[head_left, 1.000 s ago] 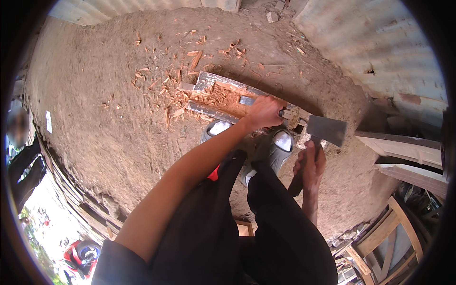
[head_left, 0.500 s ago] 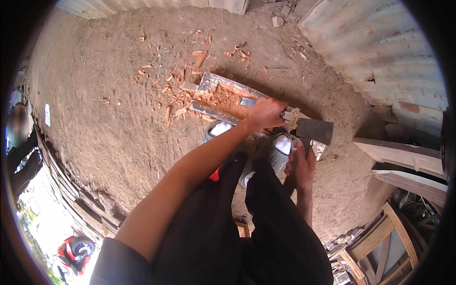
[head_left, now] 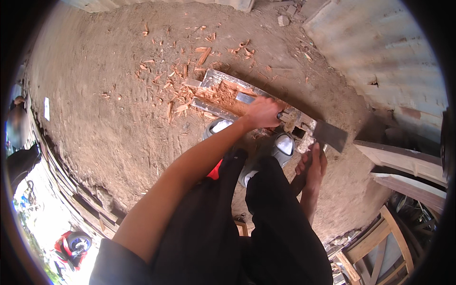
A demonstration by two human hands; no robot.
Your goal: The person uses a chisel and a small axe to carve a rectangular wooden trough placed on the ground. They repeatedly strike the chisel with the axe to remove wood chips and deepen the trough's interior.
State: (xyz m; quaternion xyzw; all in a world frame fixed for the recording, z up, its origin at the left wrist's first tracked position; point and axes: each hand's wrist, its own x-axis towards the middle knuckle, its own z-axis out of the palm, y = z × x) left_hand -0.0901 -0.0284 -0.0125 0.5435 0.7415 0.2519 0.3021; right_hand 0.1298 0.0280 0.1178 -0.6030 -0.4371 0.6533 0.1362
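A chisel (head_left: 245,98) is gripped in my left hand (head_left: 262,113), fingers wrapped round it. Its flat metal blade points left into a wooden piece (head_left: 256,89) with worn, pale-painted edges, lying on the dirt in front of my shoes. Reddish shavings (head_left: 223,92) fill the hollow between its raised sides, and a square hole (head_left: 298,132) shows near its right end. My right hand (head_left: 314,166) is closed round the handle of a tool with a wide, dark rectangular head (head_left: 331,136). That head is right of the chisel's butt end, apart from it, over the wood's right end.
Wood chips (head_left: 204,56) lie scattered on the dirt floor (head_left: 118,128). Corrugated metal sheets (head_left: 380,57) stand at the upper right. Boards (head_left: 403,159) and a wooden frame (head_left: 375,237) are at the right. A person (head_left: 19,128) and a red motorcycle (head_left: 71,249) are far left.
My right hand has swung the rectangular-headed tool rightward, away from the chisel's butt end, uncovering the square hole. My left hand, still on the chisel, has shifted slightly left.
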